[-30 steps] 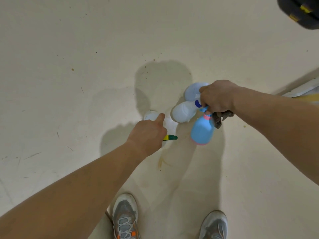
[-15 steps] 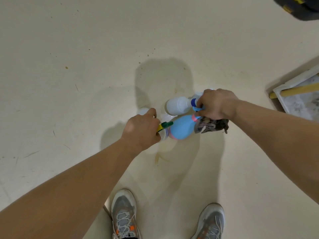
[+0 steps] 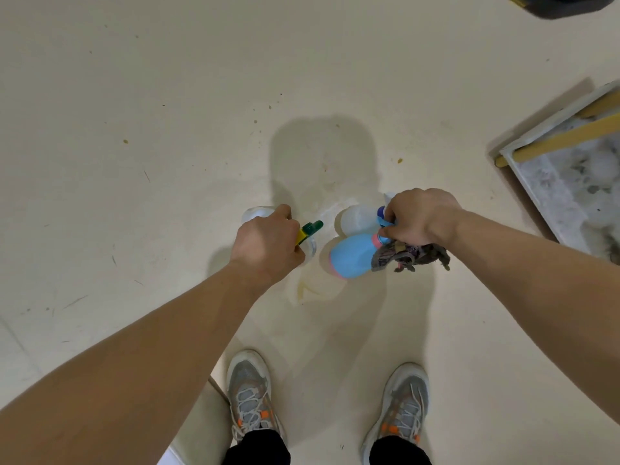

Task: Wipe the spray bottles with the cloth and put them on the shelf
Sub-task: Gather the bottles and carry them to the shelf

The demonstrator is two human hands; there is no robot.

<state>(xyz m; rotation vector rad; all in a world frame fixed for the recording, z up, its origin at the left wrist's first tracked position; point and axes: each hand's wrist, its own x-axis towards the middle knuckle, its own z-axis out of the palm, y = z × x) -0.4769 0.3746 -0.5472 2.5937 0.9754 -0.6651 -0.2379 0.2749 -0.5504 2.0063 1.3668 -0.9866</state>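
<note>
My right hand point(image 3: 419, 218) grips the necks of a light blue spray bottle point(image 3: 350, 256) and a white spray bottle point(image 3: 355, 218), both hanging above the floor. A dark patterned cloth point(image 3: 407, 255) is bunched under the same hand. My left hand point(image 3: 266, 245) grips the head of a clear spray bottle with a green and yellow nozzle point(image 3: 310, 229). A second pale bottle point(image 3: 256, 213) shows just beyond its knuckles. The bottles' heads are mostly hidden by my fingers.
Beige floor point(image 3: 167, 129) all around, with a yellowish stain below the bottles. A white-edged shelf board with wooden rails point(image 3: 553, 142) lies at the right. A dark object point(image 3: 563, 5) sits at the top right corner. My two shoes point(image 3: 250, 394) stand below.
Both hands have risen with their bottles and drawn apart. The blue bottle has swung to lie sideways. The view has shifted so more of the shelf board shows at right.
</note>
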